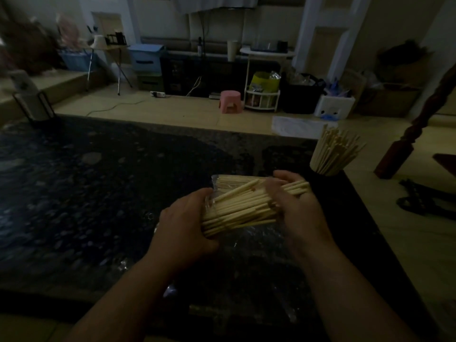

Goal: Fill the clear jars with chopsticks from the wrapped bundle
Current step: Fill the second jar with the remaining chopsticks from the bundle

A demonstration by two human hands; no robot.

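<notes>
A bundle of pale wooden chopsticks [243, 206] in crinkled clear wrap lies crosswise just above the dark stone table [98, 193]. My left hand [187, 225] grips the bundle's left end, fingers curled under it and around the plastic. My right hand [293, 201] holds the right part of the bundle, fingers wrapped over the sticks. Some sticks lie askew on top. A clear jar [328, 154] packed with upright chopsticks stands at the table's far right corner, apart from both hands.
Loose clear plastic wrap [259, 240] lies on the table under my hands. The table's far edge and right edge drop to a tiled floor. A dark red wooden post [404, 149] stands right of the jar. A pink stool [230, 101] and shelves sit beyond.
</notes>
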